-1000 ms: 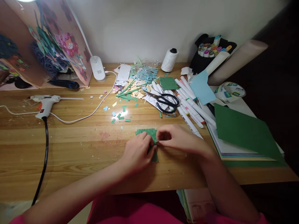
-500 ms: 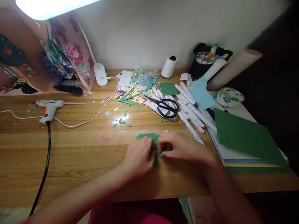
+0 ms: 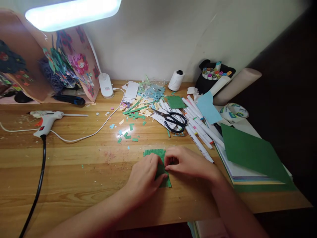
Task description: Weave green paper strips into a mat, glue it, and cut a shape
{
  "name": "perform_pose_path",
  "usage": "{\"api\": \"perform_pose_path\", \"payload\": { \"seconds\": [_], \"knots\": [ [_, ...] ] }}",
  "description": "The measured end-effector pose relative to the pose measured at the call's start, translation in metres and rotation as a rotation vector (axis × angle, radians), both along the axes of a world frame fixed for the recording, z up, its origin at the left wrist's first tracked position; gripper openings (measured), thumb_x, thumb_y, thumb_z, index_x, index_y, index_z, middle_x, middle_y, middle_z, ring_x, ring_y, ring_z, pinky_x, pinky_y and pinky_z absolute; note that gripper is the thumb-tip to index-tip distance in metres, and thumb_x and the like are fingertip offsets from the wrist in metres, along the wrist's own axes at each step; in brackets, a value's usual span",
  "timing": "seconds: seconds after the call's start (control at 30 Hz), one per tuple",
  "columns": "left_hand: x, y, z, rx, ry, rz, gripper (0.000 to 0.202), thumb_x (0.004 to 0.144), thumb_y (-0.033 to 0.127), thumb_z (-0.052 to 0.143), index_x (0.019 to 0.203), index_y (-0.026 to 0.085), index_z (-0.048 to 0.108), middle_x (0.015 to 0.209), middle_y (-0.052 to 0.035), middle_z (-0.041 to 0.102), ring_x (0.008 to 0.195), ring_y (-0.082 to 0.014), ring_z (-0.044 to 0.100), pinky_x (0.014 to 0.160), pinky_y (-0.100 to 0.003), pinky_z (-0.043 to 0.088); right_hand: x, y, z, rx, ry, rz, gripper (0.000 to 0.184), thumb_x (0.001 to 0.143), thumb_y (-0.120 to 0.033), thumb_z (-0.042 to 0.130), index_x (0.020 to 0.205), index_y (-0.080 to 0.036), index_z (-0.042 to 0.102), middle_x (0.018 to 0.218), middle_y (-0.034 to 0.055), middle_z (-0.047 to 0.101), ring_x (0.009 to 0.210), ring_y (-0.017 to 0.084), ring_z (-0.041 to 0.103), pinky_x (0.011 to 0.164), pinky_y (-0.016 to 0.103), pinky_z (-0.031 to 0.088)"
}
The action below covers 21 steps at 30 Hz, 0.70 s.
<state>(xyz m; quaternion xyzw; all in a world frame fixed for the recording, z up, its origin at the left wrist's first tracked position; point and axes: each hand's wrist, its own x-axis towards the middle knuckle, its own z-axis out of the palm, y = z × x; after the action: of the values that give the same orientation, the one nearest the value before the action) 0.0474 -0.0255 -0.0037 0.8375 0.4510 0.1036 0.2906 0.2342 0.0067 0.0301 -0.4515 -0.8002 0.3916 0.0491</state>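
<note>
Wooden desk [image 3: 81,185]: green paper piece [image 3: 160,169] lies near the front edge, about midway along. Left hand [image 3: 145,172] half open, thumb apart from fingers, resting on it. Right hand [image 3: 187,162] nearly closed at its right side; cannot tell whether anything is gripped.

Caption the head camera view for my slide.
Left hand and right hand at a green paper piece, with black-handled scissors and paper scraps beyond on the wooden desk.

A lamp [image 3: 74,15] lights the wooden desk [image 3: 81,181] and apparently grey wall [image 3: 153,43].
</note>
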Motion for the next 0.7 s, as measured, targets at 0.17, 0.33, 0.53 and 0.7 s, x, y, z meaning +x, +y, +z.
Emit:
{"api": "perform_pose_path", "payload": {
  "seconds": [0.17,0.33,0.53,0.7],
  "knots": [
    [0.000,0.000,-0.002,-0.037,-0.030,0.027,0.018,0.082,0.029,0.059,0.092,0.021,0.046,0.089,-0.0026,0.058,0.080,-0.0207,0.054,0.066,-0.031,0.041,-0.004,-0.002,0.001,0.103,-0.062,0.047,0.007,0.072,-0.020,0.066,0.069,-0.018,0.060,0.073,0.0002,0.062,0.070,0.016,0.054,0.060,0.024,0.035],
    [0.001,0.001,0.001,-0.066,-0.009,0.029,0.018,0.080,0.025,0.060,0.092,0.020,0.047,0.090,-0.0032,0.059,0.082,-0.0214,0.054,0.067,-0.032,0.041,-0.007,-0.002,0.001,0.151,-0.099,0.086,0.007,0.072,-0.018,0.064,0.068,-0.018,0.058,0.075,0.0010,0.061,0.072,0.016,0.053,0.062,0.025,0.035],
    [0.001,0.002,0.001,-0.051,-0.018,0.028,0.020,0.079,0.025,0.062,0.094,0.018,0.049,0.091,-0.0024,0.059,0.083,-0.0201,0.054,0.068,-0.031,0.044,-0.007,-0.003,-0.006,0.199,-0.128,0.123,0.011,0.070,-0.018,0.066,0.067,-0.018,0.055,0.075,0.0000,0.059,0.072,0.015,0.052,0.061,0.024,0.034],
    [0.003,-0.006,-0.001,0.093,0.103,-0.031,0.012,0.081,0.020,0.060,0.091,0.016,0.054,0.089,-0.0027,0.060,0.079,-0.0191,0.056,0.066,-0.030,0.048,-0.006,-0.003,-0.009,0.191,-0.099,0.134,0.011,0.072,-0.014,0.063,0.066,-0.018,0.054,0.074,-0.0012,0.057,0.071,0.014,0.050,0.062,0.023,0.034]
  ]
}}
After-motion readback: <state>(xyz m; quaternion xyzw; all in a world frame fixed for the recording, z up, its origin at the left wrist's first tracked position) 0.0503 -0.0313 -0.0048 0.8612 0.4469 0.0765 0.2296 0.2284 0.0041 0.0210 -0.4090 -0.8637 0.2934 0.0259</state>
